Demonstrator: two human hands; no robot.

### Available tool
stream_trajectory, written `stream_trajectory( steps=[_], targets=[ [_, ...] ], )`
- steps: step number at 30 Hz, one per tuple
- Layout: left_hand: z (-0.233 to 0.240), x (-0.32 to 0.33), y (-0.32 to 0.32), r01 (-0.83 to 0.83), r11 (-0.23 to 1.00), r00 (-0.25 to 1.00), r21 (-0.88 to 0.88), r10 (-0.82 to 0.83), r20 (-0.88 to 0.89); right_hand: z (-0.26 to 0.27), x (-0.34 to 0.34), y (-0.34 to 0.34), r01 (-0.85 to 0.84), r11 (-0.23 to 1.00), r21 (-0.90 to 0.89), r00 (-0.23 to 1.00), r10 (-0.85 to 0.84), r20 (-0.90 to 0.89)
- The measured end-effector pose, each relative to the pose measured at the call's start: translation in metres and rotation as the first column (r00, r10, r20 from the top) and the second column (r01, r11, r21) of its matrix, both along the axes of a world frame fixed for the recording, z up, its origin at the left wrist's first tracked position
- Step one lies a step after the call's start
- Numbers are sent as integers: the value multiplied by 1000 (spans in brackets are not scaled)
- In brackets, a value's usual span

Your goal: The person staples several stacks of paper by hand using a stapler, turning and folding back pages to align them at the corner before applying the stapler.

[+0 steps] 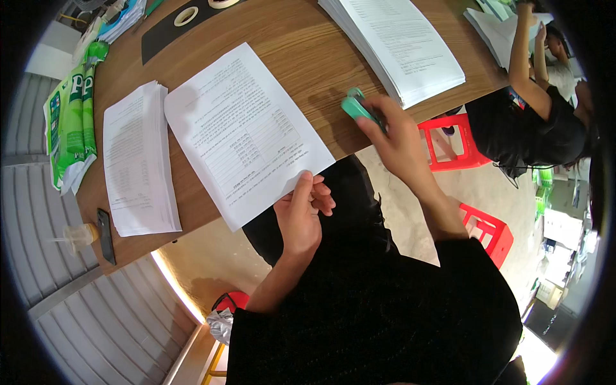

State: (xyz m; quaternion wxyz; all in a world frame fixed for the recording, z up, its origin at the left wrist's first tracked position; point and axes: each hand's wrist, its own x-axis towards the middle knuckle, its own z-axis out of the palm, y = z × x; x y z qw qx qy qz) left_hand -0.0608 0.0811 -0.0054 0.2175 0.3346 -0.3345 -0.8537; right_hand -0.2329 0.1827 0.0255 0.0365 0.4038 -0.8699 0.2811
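Note:
My left hand (303, 211) pinches the near edge of a printed paper sheet (245, 130) between thumb and fingers; the sheet lies partly over the table's edge. Whether it is one sheet or several I cannot tell. In my right hand (394, 134) is a green stapler (357, 107), held at the wooden table's (308, 62) front edge, to the right of the sheet and apart from it. A stack of printed papers (137, 163) lies left of the sheet, and a thicker paper stack (404, 53) is beyond my right hand.
Tape rolls (186, 16) rest on a black mat (156, 41). Green plastic packages (72, 125), a phone (106, 236) and a plastic cup (79, 239) are at the left. Red stools (450, 144) stand on the right. Another person (534, 115) is beside more papers (491, 36).

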Motion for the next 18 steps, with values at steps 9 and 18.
stream_trajectory(
  steps=[9,18],
  targets=[
    [-19,-10,10,19,998,998,-67,-15,58,-1,69,30,244,931,-272,149,241,959],
    [-21,-8,7,24,997,1000,-75,-23,4,-1,71,15,243,927,-287,271,220,937]
  ],
)
